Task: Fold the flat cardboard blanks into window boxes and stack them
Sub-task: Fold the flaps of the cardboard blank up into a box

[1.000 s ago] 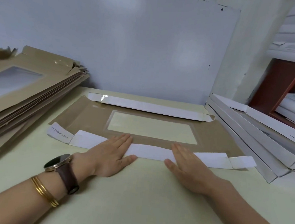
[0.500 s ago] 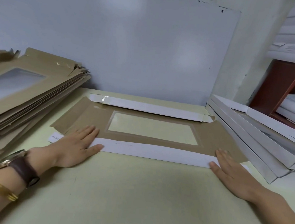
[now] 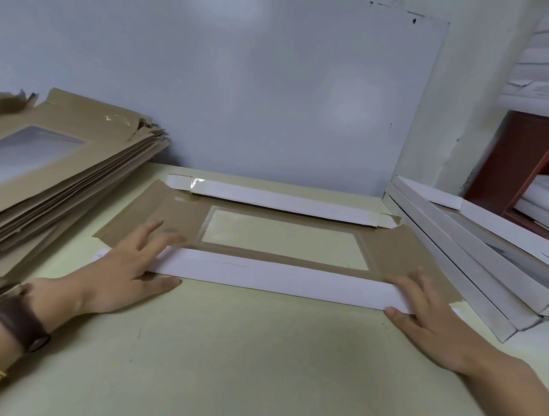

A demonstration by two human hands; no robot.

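The left hand (image 3: pixel 129 261) and right hand (image 3: pixel 423 307) lie flat and well apart, fingers straight, gripping nothing. Each presses one end of the near flap (image 3: pixel 277 279), which is folded white side up onto the cardboard blank (image 3: pixel 392 251). The blank lies flat on the bench (image 3: pixel 253 355), toward its far edge. The board looks thin, light and springy, so creases will likely reopen unless pressed. Take hold at flap edges and corners and avoid the clear window (image 3: pixel 283 238), which probably dents easily. The far flap (image 3: pixel 283 205) is also folded. Unfolded blanks (image 3: pixel 54 162) sit at the left edge, finished boxes (image 3: pixel 481 259) at the right.
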